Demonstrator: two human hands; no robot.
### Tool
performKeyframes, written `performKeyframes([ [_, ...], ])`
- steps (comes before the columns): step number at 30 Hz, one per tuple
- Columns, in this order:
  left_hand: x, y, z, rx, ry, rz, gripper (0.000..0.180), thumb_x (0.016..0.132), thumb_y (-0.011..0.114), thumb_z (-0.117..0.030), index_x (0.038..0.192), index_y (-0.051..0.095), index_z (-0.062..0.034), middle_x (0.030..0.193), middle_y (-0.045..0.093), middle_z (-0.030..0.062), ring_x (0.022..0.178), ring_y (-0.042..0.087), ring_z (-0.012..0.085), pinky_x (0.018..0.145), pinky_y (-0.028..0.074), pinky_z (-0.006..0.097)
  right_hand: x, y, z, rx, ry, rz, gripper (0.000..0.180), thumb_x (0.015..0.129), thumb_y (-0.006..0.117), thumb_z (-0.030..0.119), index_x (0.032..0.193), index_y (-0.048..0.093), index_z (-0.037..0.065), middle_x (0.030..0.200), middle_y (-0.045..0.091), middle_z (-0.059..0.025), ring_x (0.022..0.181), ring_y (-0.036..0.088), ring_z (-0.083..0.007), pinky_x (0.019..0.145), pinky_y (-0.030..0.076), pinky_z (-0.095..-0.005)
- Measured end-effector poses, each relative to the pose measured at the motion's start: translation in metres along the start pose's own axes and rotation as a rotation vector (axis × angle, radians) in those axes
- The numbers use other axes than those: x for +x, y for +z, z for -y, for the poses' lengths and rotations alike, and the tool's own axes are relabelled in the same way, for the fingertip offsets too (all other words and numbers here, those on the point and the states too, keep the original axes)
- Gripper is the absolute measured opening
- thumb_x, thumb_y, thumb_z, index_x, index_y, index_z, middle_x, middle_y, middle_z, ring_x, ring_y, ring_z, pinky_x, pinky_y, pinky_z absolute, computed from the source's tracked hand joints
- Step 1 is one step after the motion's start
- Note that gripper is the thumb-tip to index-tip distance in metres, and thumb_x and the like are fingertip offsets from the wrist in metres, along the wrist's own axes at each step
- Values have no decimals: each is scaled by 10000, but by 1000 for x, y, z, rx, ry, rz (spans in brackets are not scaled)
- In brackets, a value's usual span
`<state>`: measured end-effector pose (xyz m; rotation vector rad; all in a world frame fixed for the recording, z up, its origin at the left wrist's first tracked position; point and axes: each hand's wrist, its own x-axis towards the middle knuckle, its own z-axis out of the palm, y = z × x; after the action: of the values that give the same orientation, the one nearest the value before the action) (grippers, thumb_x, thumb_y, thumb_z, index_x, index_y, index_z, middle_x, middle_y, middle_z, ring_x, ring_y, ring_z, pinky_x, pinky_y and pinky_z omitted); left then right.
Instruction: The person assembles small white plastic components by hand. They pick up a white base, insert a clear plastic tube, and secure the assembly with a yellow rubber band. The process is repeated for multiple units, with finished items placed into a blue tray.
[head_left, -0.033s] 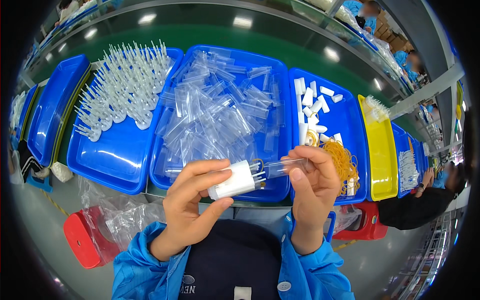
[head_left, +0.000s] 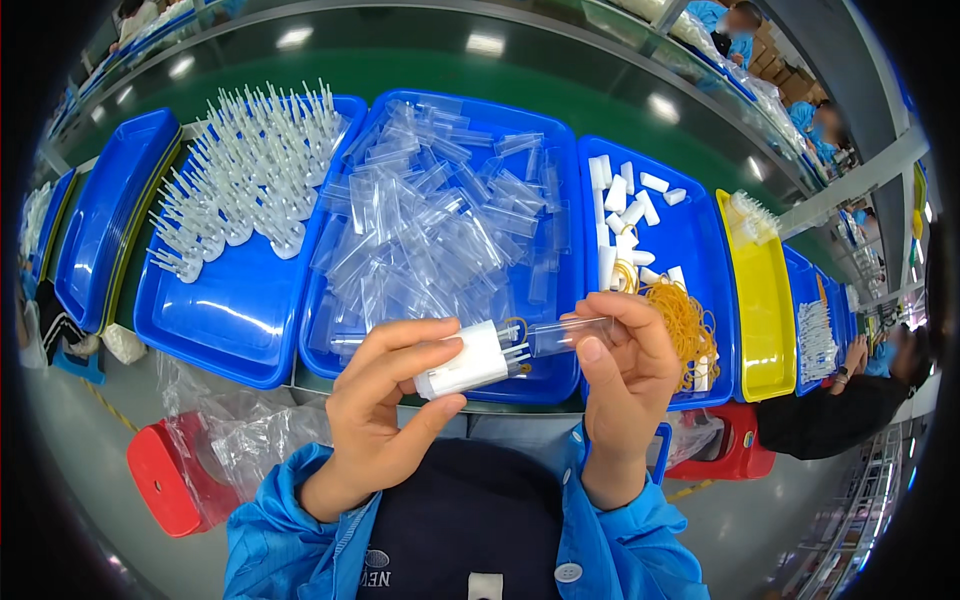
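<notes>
Between the thumb and fingers of my left hand (head_left: 380, 405) is a white plastic sleeve (head_left: 466, 362), lying roughly sideways. Thin white rods (head_left: 516, 353) poke out of its right end, with a bit of yellow rubber band beside them. My right hand (head_left: 632, 385) pinches a clear plastic tube (head_left: 560, 337), whose left end is close to the rod tips; whether they touch I cannot tell. Behind both hands, a blue tray (head_left: 566, 372) bears a heap of loose clear tubes (head_left: 420, 215).
Left stands a blue tray (head_left: 215, 335) of upright white rod pieces (head_left: 255, 160). A right-hand blue tray (head_left: 715, 300) holds white sleeves (head_left: 647, 208) and yellow rubber bands (head_left: 680, 320). Beyond it is a yellow tray (head_left: 762, 330). Red stools (head_left: 165, 485) and plastic bags (head_left: 265, 440) sit below. Other people work at right.
</notes>
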<state>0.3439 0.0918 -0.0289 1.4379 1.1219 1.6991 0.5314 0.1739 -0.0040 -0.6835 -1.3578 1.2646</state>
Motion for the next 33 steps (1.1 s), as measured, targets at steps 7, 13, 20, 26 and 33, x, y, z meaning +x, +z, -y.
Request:
performKeyframes([
  [7, -2, -1, 1, 69, -12, -5, 401, 779, 703, 60, 1168, 610, 52, 1247, 544, 201, 1108, 591, 239, 850, 522, 292, 1, 3, 5, -90, -21, 72, 291, 833, 629, -82, 1120, 582, -95, 1079, 543, -130, 961, 616, -181, 863, 504, -295],
  [13, -1, 1, -1, 42, 0, -11, 411, 770, 710, 56, 1168, 606, 55, 1255, 536, 208, 1122, 569, 247, 868, 488, 309, -2, 4, 9, -80, 7, 81, 301, 825, 639, -86, 1120, 586, -96, 1085, 548, -141, 956, 617, -187, 851, 512, -294],
  [20, 0, 9, 1, 112, 52, -77, 391, 759, 711, 68, 1142, 648, 16, 1219, 583, 187, 1028, 622, 226, 728, 531, 261, -8, 10, 6, -214, -87, 59, 296, 825, 650, -67, 1113, 583, -89, 1083, 547, -146, 927, 623, -183, 818, 524, -280],
  [26, 1, 5, 0, 242, 84, 17, 338, 779, 672, 97, 1110, 634, 45, 1256, 517, 215, 1128, 567, 284, 899, 509, 335, -12, 12, -5, -223, -199, 22, 298, 823, 653, -85, 1113, 582, -96, 1094, 544, -166, 916, 635, -195, 793, 548, -280],
  [33, 2, 4, -1, 322, 154, 30, 304, 752, 673, 114, 1048, 665, 42, 1243, 521, 225, 1105, 577, 298, 909, 485, 368, -8, 8, -5, -69, -53, 65, 285, 826, 642, -97, 1103, 577, -90, 1096, 546, -155, 953, 627, -192, 835, 533, -288],
])
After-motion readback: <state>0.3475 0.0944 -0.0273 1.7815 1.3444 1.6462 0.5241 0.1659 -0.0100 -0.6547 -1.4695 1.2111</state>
